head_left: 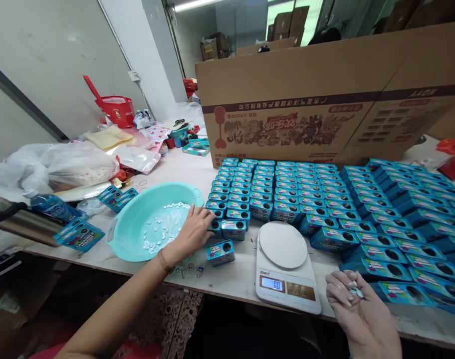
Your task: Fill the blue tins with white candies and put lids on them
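Observation:
My left hand reaches over the right rim of the turquoise basin, its fingers curled on a small blue box at the near left corner of the rows. Small white tablets lie in the basin. One blue box stands alone in front of the rows, its dark round opening upward. My right hand is palm up beside the scale, fingers curled around a few white tablets. Between my hands sits a white kitchen scale with a bare round plate; its display reads 0.0.
Rows of blue boxes cover the table's middle and right. Behind them stands a large cardboard carton. At left are a metal flask, a blue bottle, plastic bags and a red basket.

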`<state>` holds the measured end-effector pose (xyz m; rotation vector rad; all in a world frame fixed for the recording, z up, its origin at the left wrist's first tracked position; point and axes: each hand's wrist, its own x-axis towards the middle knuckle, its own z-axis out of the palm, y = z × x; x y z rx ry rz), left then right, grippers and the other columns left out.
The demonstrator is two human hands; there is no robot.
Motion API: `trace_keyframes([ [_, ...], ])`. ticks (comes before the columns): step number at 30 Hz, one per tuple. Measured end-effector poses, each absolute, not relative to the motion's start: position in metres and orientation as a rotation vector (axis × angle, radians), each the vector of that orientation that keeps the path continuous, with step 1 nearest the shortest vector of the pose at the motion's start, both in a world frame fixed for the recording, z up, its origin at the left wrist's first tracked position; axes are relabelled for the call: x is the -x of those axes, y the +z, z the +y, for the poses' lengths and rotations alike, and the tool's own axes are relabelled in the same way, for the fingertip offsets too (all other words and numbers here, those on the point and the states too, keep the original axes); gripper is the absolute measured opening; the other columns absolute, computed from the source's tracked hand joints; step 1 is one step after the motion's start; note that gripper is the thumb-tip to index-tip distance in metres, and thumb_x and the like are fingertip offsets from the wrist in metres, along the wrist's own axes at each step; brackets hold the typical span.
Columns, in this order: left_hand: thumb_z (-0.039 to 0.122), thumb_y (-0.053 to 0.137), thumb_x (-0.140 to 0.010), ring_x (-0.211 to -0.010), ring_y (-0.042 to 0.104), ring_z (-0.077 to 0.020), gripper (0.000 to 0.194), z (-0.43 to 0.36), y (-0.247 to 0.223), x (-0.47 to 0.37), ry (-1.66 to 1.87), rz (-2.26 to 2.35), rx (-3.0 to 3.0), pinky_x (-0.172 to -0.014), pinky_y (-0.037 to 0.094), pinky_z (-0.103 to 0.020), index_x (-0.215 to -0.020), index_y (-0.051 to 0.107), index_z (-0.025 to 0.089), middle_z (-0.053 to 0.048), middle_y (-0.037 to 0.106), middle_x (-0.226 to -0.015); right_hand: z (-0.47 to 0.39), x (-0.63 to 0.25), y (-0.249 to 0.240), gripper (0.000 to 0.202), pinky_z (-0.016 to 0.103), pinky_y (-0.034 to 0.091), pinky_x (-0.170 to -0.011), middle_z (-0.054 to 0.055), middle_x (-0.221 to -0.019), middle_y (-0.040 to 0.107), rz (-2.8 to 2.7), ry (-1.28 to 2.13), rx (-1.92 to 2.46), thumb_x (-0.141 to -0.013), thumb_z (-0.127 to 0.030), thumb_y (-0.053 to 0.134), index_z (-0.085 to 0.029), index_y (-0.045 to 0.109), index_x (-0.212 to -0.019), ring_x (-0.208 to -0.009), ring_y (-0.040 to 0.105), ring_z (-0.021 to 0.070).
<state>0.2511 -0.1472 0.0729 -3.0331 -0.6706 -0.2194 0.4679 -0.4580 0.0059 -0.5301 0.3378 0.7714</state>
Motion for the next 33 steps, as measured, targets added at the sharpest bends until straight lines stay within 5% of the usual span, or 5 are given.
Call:
trace_keyframes([
  [4,0.025,0.054,-0.090,-0.107,0.054,-0.0267,0.028,-0.164,0.080,-0.241,-0.543,-0.698,3.114,-0.095,0.046,-0.044,-0.117,0.059,0.020,-0.010,0.062,-0.112,-0.453,-0.468,0.011,0.027,0.015,0.036,-0.037,-0.008,-0.061,0.038,0.342,0.789,0.543,-0.075,-0.005,0.056,-0.022,0.035,-0.074,-0.041,0.038,0.0054],
  [8,0.038,0.068,-0.082,-0.099,0.055,-0.0287,0.035,-0.201,0.062,-0.235,-0.288,-0.756,3.082,-0.088,0.045,-0.045,-0.111,0.061,0.020,-0.009,0.065,-0.104,-0.447,-0.465,0.016,0.024,0.014,0.035,-0.035,-0.008,-0.059,0.037,0.379,0.799,0.528,-0.077,-0.006,0.055,-0.021,0.036,-0.073,-0.040,0.037,0.0053],
  [24,0.038,0.071,-0.081,-0.103,0.054,-0.0266,0.030,-0.242,0.076,-0.376,-0.457,-0.319,3.347,-0.107,0.031,-0.052,-0.106,0.066,0.023,-0.005,0.065,-0.100,-0.443,-0.471,0.007,0.020,0.024,0.055,-0.056,-0.005,-0.070,0.054,0.228,0.672,0.547,-0.077,-0.022,0.069,-0.021,0.050,-0.081,-0.060,0.056,0.0097],
  [30,0.055,0.080,-0.066,-0.132,0.038,-0.0365,0.105,-0.236,0.066,-0.381,-0.682,-0.314,3.420,-0.108,0.035,-0.051,-0.148,0.028,0.016,-0.019,0.042,-0.143,-0.448,-0.477,0.019,0.014,0.028,0.058,-0.064,-0.001,-0.079,0.063,0.281,0.557,0.637,-0.076,-0.019,0.067,-0.019,0.057,-0.085,-0.071,0.063,0.0118],
  [33,0.060,0.072,-0.073,-0.142,0.027,-0.0362,0.108,-0.230,0.077,-0.345,-1.113,-0.569,3.308,-0.114,0.029,-0.053,-0.153,0.011,0.019,-0.019,0.029,-0.153,-0.442,-0.480,0.028,0.010,0.027,0.057,-0.063,-0.002,-0.077,0.062,0.302,0.559,0.668,-0.078,-0.018,0.064,-0.019,0.056,-0.084,-0.070,0.062,0.0111],
])
